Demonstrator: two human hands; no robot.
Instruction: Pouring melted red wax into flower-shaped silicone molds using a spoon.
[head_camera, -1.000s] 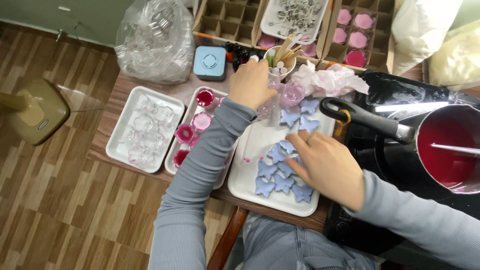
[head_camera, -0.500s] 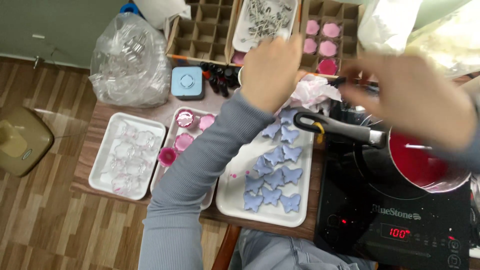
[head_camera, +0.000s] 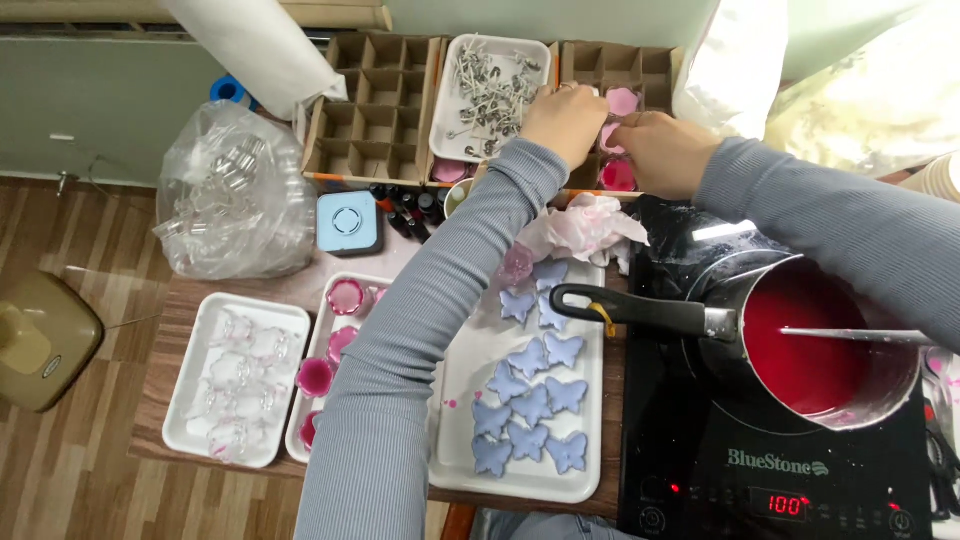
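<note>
Reaching up to twelve o'clock, the left hand (head_camera: 565, 122) and the right hand (head_camera: 662, 152) sit side by side over the brown cardboard box with little square pockets (head_camera: 640, 70). Small pink wax cups (head_camera: 622, 101) fill some pockets. The fingers curl down into the box, but I cannot tell if they are pinching a cup. At six o'clock a white tray of blue butterfly shapes (head_camera: 535, 400) rests on the counter (head_camera: 180, 300). At four o'clock sits a grey pot of red wax (head_camera: 815, 345).

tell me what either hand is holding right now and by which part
Cannot be told: left hand and right hand reach into the divided cardboard box of pink cups, fingers hidden.
</note>
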